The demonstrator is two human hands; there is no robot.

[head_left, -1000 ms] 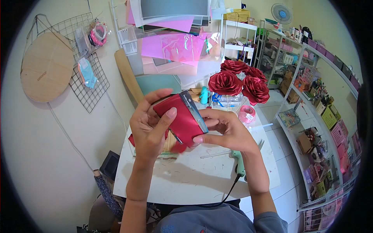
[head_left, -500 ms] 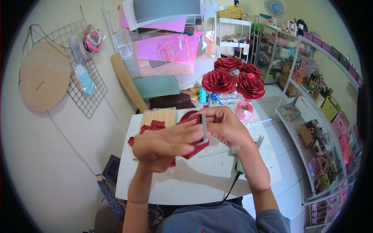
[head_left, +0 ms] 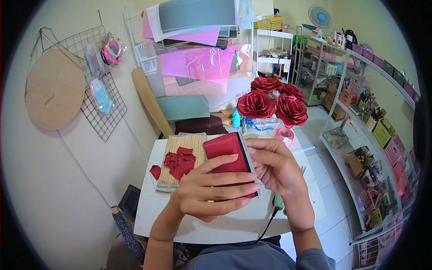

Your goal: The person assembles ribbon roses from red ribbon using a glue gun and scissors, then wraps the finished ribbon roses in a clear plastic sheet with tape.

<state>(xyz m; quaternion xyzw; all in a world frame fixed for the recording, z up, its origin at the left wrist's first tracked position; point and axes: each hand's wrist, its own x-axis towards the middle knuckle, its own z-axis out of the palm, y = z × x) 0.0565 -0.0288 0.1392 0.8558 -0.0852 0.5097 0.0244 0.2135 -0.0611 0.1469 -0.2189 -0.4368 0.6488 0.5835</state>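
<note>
Metal rack (head_left: pixel 333 96), R side: from my head cam I see boxes and craft bits on its shelves; far R edge cut off by the dark lens rim.
White table (head_left: pixel 202 227): under the hands; near edge partly behind the shirt.
White shelf unit (head_left: pixel 274 59), bkgd: yellow basket (head_left: pixel 275 21) on top, contents too small to ID.
Red flowers (head_left: pixel 292 110): a bunch at table's far side, stems thin, bases hard to make out.
Shallow tray (head_left: pixel 158 183): holds thin sticks (head_left: pixel 198 138), w/ red pieces (head_left: pixel 181 161) heaped on them; its R part is hidden behind the hands' work.
Red bundle (head_left: pixel 222 146): up in both hands, above table, just R of tray; dark strip + clear strip along its R edge. Can't tell if folded or stacked.
L hand (head_left: pixel 213 190): fingers slightly apart, laid across the bundle's front, holding it; thumb hidden.
R hand (head_left: pixel 276 164): fingers narrow, pinching the bundle's R edge; exact fingertip contact unclear.
Lime basket (head_left: pixel 382 134): on rack, contents n/c.
Green tool (head_left: pixel 279 203): below R hand, top end covered, cord running down.
Pink roll (head_left: pixel 285 135): near flower stems.
</note>
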